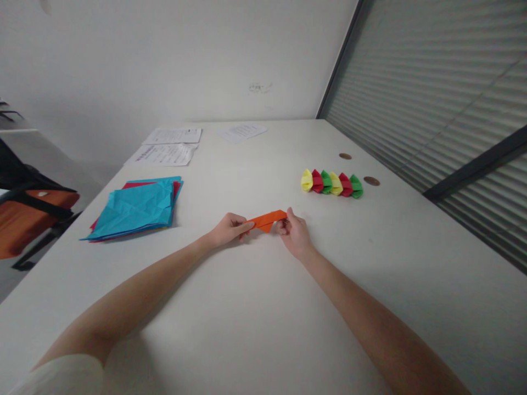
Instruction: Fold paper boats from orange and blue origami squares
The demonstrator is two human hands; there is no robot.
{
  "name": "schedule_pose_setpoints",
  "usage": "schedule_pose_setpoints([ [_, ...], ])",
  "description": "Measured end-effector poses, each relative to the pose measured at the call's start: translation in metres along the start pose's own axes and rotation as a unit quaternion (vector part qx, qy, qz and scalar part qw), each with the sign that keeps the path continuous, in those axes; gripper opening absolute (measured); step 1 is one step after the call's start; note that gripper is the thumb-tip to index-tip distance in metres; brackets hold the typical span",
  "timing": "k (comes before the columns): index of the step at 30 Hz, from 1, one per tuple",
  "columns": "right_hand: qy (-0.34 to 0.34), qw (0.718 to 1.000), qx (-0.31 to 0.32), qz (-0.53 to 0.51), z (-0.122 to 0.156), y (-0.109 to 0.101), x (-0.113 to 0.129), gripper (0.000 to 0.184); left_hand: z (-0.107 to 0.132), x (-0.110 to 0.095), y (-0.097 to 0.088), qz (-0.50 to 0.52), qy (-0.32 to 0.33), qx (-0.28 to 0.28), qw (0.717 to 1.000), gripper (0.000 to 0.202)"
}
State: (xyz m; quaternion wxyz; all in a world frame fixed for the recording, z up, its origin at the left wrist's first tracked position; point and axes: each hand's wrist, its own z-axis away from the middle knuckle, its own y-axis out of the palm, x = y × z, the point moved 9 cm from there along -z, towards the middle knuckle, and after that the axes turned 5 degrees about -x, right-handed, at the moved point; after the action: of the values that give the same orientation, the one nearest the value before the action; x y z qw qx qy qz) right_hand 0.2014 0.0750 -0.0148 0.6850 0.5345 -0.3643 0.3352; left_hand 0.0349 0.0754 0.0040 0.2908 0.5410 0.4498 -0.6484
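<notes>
A narrow piece of folded orange paper (pixel 265 220) is stretched between my two hands, a little above the white table (pixel 247 307). A small pointed flap hangs from its lower edge. My left hand (pixel 229 229) pinches the left end, thumb on top. At the right end, my right hand (pixel 295 232) grips the paper between thumb and fingers, with some fingertips hidden behind it. Beyond my right hand lies a row of folded paper pieces (pixel 331 183) in yellow, red and green, overlapping one another.
Left of my hands is a stack of coloured paper (pixel 138 206), creased blue on top, red beneath. Printed sheets (pixel 164 153) lie at the back left, another sheet (pixel 242 131) at the back middle. Two brown discs (pixel 371 181) sit near the right edge. An orange chair (pixel 35 216) stands left.
</notes>
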Motion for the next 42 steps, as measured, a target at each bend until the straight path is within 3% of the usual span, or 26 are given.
schedule_pose_setpoints([
  [23,-0.018,0.999,0.019,0.023,0.0017,0.0054,0.0025,0.05,-0.0005,0.001,0.0,-0.017,0.001,-0.001,1.0,0.058],
  [42,-0.002,1.0,-0.003,-0.006,-0.0031,-0.0019,-0.0033,0.047,-0.0002,0.0013,-0.0003,0.001,0.008,0.004,1.0,0.053],
])
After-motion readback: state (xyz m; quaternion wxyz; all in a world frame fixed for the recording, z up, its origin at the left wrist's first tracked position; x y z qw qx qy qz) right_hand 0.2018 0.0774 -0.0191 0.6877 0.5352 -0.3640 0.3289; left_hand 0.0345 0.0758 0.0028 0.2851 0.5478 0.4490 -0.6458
